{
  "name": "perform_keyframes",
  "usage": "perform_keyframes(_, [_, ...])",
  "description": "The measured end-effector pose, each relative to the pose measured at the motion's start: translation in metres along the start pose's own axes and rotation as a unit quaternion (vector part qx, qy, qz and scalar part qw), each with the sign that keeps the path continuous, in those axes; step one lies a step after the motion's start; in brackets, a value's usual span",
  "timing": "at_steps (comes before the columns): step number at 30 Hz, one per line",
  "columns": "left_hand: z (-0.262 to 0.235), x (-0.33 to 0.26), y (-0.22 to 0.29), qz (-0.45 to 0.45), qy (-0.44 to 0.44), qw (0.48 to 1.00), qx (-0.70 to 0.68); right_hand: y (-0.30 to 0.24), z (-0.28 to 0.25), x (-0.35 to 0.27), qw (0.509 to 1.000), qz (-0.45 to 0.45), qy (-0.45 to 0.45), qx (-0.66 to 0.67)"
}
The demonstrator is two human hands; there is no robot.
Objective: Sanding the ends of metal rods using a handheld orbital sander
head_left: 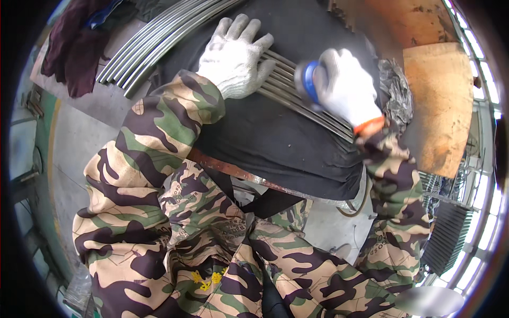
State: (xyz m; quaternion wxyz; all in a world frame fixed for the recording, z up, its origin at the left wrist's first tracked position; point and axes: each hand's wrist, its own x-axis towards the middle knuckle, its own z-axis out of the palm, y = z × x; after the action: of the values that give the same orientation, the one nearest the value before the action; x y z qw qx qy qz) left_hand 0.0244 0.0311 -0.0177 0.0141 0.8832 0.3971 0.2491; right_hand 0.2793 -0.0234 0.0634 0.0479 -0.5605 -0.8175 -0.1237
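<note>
Several thin metal rods lie side by side at a slant on a black cloth. My left hand, in a white knit glove, rests at their far left end with its fingers spread and the thumb over the rods. My right hand, in a white glove with an orange cuff, is closed around a round blue-edged thing held against or just over the rods. Motion smears that thing, so its exact kind cannot be made out. Part of the rods is hidden under both hands.
Beyond my left arm lies a second batch of longer shiny tubes, with a dark maroon cloth beside it. To the right are crumpled black plastic and a tan board. A rusty table edge runs before my lap.
</note>
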Motion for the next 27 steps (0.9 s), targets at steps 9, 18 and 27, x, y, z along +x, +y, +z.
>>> perform_keyframes(9, [0.004, 0.007, -0.003, -0.025, 0.037, 0.999, 0.016, 0.004, -0.001, 0.036, 0.995, 0.062, -0.060, -0.040])
perform_keyframes(18, [0.006, 0.003, 0.005, -0.020, 0.020, 1.000, -0.003, 0.009, 0.004, 0.042, 0.995, 0.072, -0.052, -0.033])
perform_keyframes(27, [0.014, 0.011, 0.001, -0.006, 0.073, 0.996, 0.058, 0.003, 0.001, 0.052, 0.997, 0.070, -0.029, -0.030])
